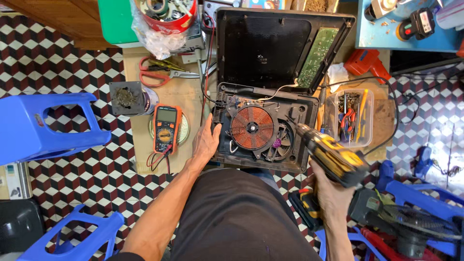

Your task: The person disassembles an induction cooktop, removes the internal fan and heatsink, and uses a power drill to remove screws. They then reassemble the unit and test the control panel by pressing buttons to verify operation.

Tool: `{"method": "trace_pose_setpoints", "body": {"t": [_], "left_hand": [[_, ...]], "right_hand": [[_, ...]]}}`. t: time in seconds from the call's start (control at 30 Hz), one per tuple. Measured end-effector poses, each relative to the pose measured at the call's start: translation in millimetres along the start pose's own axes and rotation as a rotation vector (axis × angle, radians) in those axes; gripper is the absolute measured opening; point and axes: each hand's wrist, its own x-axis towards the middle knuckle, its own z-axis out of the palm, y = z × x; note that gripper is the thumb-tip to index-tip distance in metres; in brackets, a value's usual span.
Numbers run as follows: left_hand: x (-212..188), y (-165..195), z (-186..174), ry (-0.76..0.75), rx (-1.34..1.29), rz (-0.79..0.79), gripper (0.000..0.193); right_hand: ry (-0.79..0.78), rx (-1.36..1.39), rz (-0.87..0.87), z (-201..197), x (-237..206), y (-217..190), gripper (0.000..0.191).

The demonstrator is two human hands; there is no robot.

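Opened cooker (263,128) lies mid-worktop (186,94), lid up behind, copper coil (252,127) bare. Left hand (206,141) lies open and flat on the cooker's left edge, holding nothing. Right hand (333,193) is wrapped round a yellow drill (331,154), blurred, tip prob. at the cooker's right rim. Multimeter (166,128) and scissors (162,71) lie to the left, clear tub (349,117) of tools to the right. Blue plastic stools (46,125) stand on the checkered tile floor.

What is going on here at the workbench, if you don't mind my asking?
A person has an opened induction cooker in front of them, its lid tilted up and the copper coil exposed. Their left hand rests on the cooker's left edge, while the right hand grips a yellow cordless drill pointed at its right side. An orange multimeter lies to the left.
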Motion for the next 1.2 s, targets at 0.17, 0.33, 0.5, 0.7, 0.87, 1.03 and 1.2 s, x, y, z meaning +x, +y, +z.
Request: {"method": "trace_pose_setpoints", "body": {"t": [0.17,0.33,0.5,0.7,0.87,1.03,1.2], "left_hand": [[-1,4,2,0.038,0.003,0.120,0.060],[5,8,-8,-0.121,0.081,-0.099,0.061],[5,9,-8,-0.094,0.049,-0.104,0.060],[4,12,-6,-0.111,0.051,-0.131,0.061],[6,16,-11,-0.185,0.019,-0.230,0.064],[6,17,-11,-0.133,0.015,-0.148,0.063],[6,12,-10,-0.152,0.027,-0.182,0.062]], "right_hand": [[-0.103,0.051,0.061,12,12,2,0.020],[-0.126,-0.031,-0.019,20,26,-12,0.020],[-0.162,-0.006,0.034,25,31,-24,0.018],[-0.159,-0.058,0.107,28,38,-24,0.018],[-0.196,-0.156,0.115,30,43,-15,0.023],[-0.210,-0.163,0.075,32,43,-13,0.026],[-0.194,-0.106,0.083,32,42,-17,0.027]]}}
